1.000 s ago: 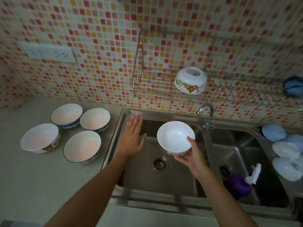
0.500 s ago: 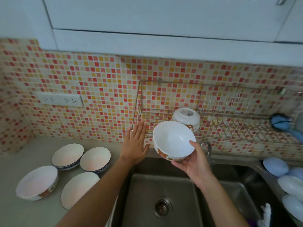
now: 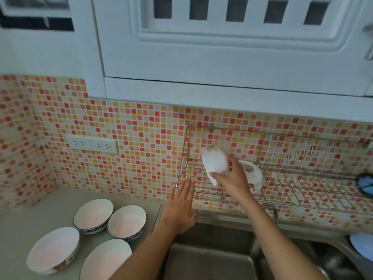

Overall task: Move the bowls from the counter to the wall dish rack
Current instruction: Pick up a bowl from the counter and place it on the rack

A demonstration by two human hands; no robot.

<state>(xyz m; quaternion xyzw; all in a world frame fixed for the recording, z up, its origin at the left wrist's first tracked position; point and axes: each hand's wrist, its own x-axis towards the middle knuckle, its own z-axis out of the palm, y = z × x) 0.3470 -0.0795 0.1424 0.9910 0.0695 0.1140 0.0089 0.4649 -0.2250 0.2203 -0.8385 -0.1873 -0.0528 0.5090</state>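
Mosaic tiles fill the middle of the frame, where a white bowl (image 3: 215,164), tipped on its side, is held by the curled fingers of the right hand (image 3: 232,181) over the left part of the wall dish rack (image 3: 286,174), beside a bowl already racked (image 3: 253,175). This is judged to be the placing step; next the bowl must be lowered onto the wires and released. The left hand (image 3: 180,207) is kept flat and holds nothing, four bowls on the counter (image 3: 96,237) are still waiting at lower left, and blur hides whether the bowl touches the rack.

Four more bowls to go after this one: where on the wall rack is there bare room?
Free: the rack's wire floor right of the upturned bowl, up to the blue item. Crowded: the left end, where the right hand tips the held bowl beside that bowl.
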